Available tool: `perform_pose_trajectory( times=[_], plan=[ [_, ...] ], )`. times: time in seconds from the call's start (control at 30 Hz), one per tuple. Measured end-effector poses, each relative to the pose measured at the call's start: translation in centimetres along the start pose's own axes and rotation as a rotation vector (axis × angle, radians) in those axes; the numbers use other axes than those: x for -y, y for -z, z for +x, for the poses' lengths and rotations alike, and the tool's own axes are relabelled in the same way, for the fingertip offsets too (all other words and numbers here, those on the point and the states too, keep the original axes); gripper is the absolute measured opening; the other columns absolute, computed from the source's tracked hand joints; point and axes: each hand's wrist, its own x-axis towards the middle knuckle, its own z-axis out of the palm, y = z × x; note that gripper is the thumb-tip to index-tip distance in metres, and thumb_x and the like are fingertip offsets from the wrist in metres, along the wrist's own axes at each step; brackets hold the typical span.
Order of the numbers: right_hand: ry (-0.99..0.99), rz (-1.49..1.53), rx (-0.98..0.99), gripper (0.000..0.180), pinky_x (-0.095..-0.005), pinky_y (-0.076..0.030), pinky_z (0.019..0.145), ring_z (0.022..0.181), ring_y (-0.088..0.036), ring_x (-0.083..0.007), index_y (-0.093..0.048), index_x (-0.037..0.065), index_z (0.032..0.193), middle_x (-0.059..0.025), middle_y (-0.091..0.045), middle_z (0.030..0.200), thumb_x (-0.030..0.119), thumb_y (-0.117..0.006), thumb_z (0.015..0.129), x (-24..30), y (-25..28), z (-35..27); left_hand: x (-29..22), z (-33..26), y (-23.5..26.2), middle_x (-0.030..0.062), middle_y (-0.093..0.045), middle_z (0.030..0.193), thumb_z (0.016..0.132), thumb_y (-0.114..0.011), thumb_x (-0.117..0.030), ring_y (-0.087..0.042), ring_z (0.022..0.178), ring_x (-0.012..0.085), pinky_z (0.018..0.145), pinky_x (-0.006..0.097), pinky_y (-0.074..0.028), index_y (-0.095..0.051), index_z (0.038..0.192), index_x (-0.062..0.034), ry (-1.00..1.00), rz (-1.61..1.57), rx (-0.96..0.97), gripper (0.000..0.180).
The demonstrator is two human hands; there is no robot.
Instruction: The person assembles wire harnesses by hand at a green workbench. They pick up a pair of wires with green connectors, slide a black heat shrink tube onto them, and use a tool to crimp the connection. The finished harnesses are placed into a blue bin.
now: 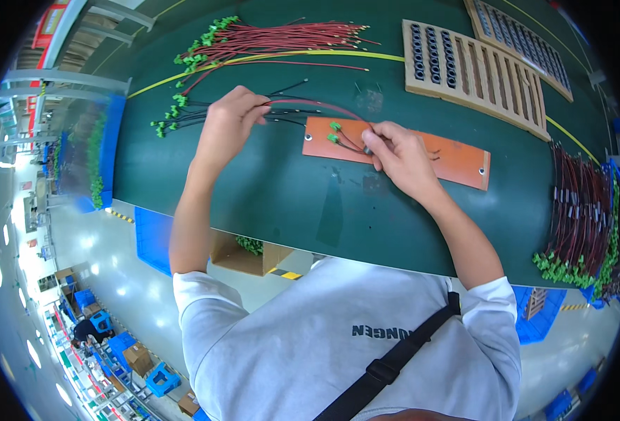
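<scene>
My left hand (234, 121) is raised over the green table, its fingertips pinched on one end of a red wire (317, 103). That wire arcs across to my right hand (400, 156), which is closed above an orange board (457, 163). A small dark piece shows between my right thumb and fingers; its kind is partly hidden. Two green connectors (334, 133) lie on the board's left part, with short dark wires running toward my right fingers. Beneath and beside my left hand are black wires (194, 116) with green connectors on their left ends.
A bundle of red wires (289, 38) with green connectors lies at the far left. Wooden racks (475, 77) holding dark rings stand at the far right. Finished-looking wire bundles (580, 210) lie by the right edge. A blue bin (106, 154) borders the left side; a cardboard box (236, 256) sits below.
</scene>
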Motion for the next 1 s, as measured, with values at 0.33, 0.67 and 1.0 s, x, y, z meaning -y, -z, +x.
perform_pose_trajectory(
  times=[0.33, 0.67, 1.0],
  plan=[
    [-0.272, 0.554, -0.015, 0.026, -0.0239, -0.052, 0.057, 0.064, -0.061, -0.0082, -0.061, -0.001, 0.107, -0.0038, -0.064, 0.081, 0.024, -0.066, 0.102, 1.0, 0.7, 0.9, -5.8, -1.9, -8.9, 0.0150, -0.073, 0.100, 0.094, -0.068, 0.004, -0.075, 0.090, 0.0226, 0.082, 0.031, -0.062, -0.065, 0.103, 0.0050, 0.316, -1.133, 0.021, 0.009],
    [-0.292, 0.577, 0.006, 0.029, -0.0247, -0.058, 0.063, 0.069, -0.069, -0.0097, -0.061, -0.001, 0.108, -0.0053, -0.068, 0.084, 0.026, -0.068, 0.101, 0.5, 1.0, 1.1, -5.9, -1.9, -10.2, 0.0175, -0.070, 0.103, 0.099, -0.061, 0.002, -0.075, 0.096, 0.0278, 0.084, 0.032, -0.062, -0.056, 0.104, 0.0012, 0.315, -1.182, -0.115, 0.007],
    [-0.280, 0.588, 0.008, 0.031, -0.0251, -0.059, 0.062, 0.071, -0.071, -0.0117, -0.060, 0.000, 0.107, -0.0062, -0.069, 0.087, 0.029, -0.069, 0.100, 0.1, 1.1, 1.2, -5.3, -2.8, -11.0, 0.0185, -0.069, 0.110, 0.097, -0.063, 0.004, -0.074, 0.100, 0.0293, 0.088, 0.033, -0.063, -0.057, 0.101, -0.0001, 0.276, -1.277, -0.136, 0.007]
  ],
)
